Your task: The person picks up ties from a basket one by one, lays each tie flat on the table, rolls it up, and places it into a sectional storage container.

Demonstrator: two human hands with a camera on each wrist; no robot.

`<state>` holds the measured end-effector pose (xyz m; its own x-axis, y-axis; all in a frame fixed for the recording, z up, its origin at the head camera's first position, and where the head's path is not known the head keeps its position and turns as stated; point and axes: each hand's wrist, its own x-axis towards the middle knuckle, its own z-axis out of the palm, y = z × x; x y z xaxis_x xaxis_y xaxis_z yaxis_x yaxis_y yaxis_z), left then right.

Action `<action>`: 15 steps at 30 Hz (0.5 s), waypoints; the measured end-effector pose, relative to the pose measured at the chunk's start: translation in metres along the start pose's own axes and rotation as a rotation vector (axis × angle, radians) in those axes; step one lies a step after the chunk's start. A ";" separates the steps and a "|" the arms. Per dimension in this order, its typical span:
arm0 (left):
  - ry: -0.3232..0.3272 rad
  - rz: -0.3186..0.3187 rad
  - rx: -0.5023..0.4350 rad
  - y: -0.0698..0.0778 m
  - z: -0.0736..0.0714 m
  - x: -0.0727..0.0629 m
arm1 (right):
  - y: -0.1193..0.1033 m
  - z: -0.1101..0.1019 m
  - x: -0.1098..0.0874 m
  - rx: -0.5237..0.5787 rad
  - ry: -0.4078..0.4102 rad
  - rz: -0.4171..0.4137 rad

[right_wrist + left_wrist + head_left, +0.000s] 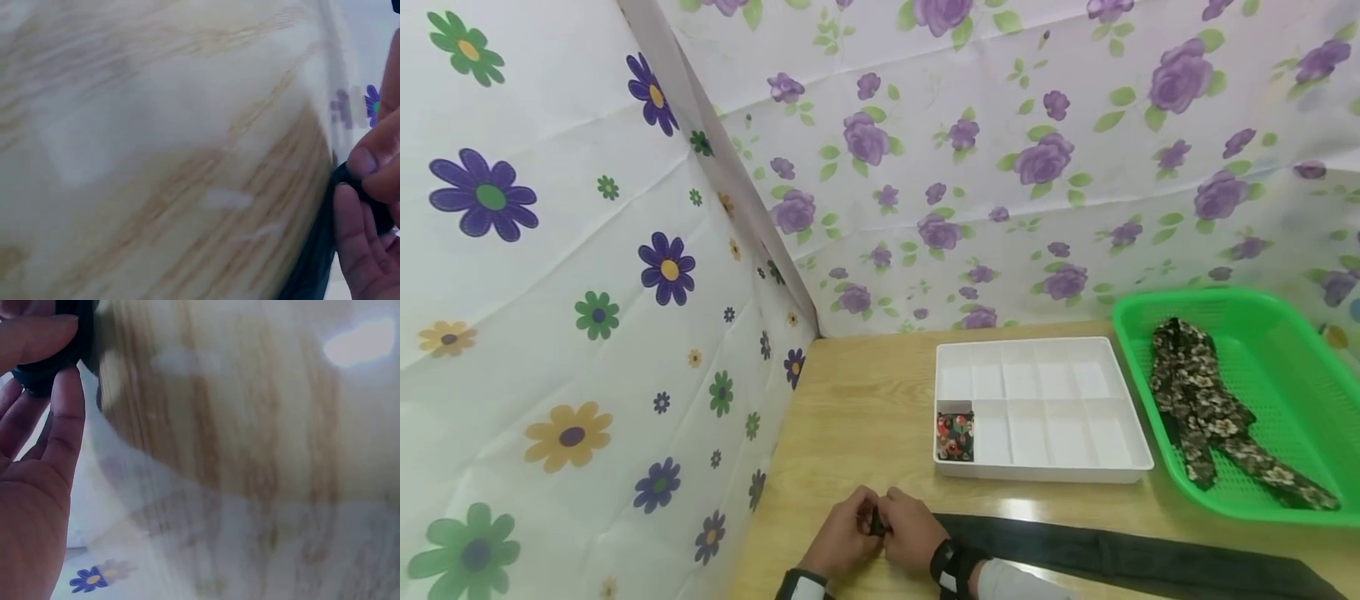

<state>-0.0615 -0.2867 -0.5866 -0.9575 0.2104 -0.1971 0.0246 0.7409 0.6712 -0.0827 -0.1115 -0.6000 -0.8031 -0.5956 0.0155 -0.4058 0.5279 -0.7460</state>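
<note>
A long black necktie lies flat along the front of the table, stretching right to a pointed end. Its left end is rolled up between the two hands. My left hand pinches the black roll between thumb and fingers, as the left wrist view shows. From the other side my right hand also grips the roll, with thumb and fingertips on the fabric in the right wrist view. Part of the tie passes beneath the right hand and wrist and is hidden there.
Behind the hands stands a white divided tray, with a folded or rolled patterned cloth in its front left compartment. To its right is a green basket holding dark floral fabric. Flowered sheets hang at the back and left.
</note>
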 end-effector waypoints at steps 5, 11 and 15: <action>0.012 0.064 0.018 -0.001 0.001 0.000 | -0.001 -0.004 0.002 -0.009 -0.051 0.019; 0.005 0.059 -0.034 -0.003 0.003 -0.001 | 0.011 0.002 0.005 0.018 -0.083 -0.006; 0.005 0.060 -0.077 -0.004 0.005 -0.003 | 0.022 0.005 0.006 0.088 -0.052 -0.017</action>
<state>-0.0577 -0.2869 -0.5921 -0.9565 0.2495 -0.1514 0.0601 0.6760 0.7345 -0.0943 -0.1068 -0.6195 -0.7716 -0.6361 -0.0044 -0.3776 0.4635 -0.8016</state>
